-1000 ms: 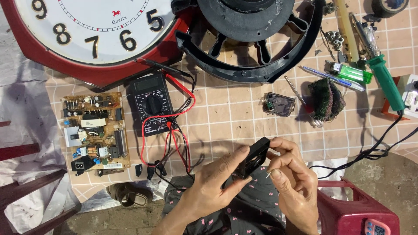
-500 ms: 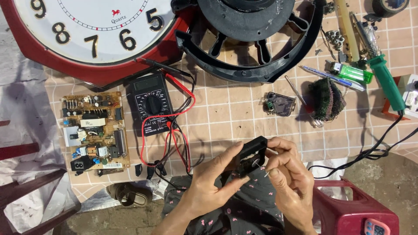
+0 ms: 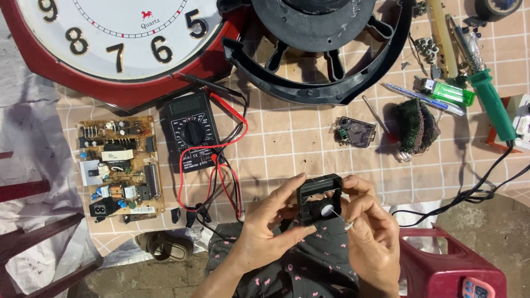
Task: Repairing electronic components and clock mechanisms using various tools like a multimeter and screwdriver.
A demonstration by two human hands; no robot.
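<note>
Fingers of the left hand [image 3: 265, 226] pinch a small black box [image 3: 320, 197] by its left edge and underside, thumb on top, over the person's lap just below the checked cloth [image 3: 287, 138]. It is a clock-movement sort of case with a round part showing in its open face. It looks light and stiff, made of thin hard plastic, and its small inner parts are probably fragile. The outer edges look like the safest place to hold it, as the left hand does now, with no squeezing across the open face.

To the right of the box, the right hand [image 3: 370, 232] steadies its right edge and holds a thin white stick [image 3: 341, 219] between thumb and forefinger, its tip at the round part.

Up and to the left of the box lie a circuit board [image 3: 118, 165] and a black meter [image 3: 190, 132] with red leads. Up and to its right sits a small clear case [image 3: 354, 132].
</note>
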